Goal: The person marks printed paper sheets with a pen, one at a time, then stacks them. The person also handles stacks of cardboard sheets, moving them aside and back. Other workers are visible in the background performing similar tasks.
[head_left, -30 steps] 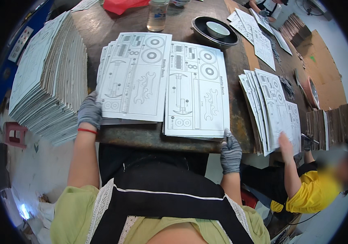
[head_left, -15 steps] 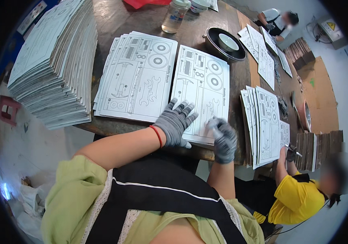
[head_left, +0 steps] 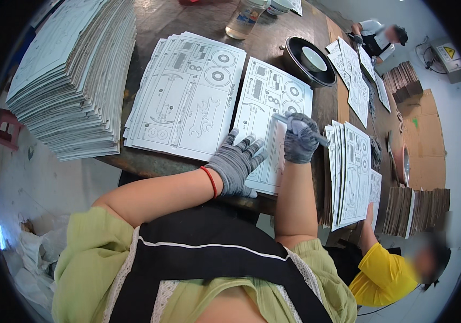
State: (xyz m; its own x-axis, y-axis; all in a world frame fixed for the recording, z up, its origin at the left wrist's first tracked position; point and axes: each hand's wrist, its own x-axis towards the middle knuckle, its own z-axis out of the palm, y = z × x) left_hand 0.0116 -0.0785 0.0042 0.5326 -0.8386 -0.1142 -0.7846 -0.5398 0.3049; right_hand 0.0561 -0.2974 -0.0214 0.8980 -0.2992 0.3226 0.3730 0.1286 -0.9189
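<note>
Left hand (head_left: pixel 237 164): gloved, open, flat on the sheet (head_left: pixel 270 116).
Right hand (head_left: pixel 300 139): gloved, closed round a tool (head_left: pixel 295 126) (kind unclear).
Sheet: printed, on the table (head_left: pixel 273 46).
Stack (head_left: pixel 190 97): left of it.
Dish (head_left: pixel 308 62): beyond.

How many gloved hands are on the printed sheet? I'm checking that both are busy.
2: the left hand lies flat on the printed sheet; the right hand grips a thin tool over its right part.
</note>
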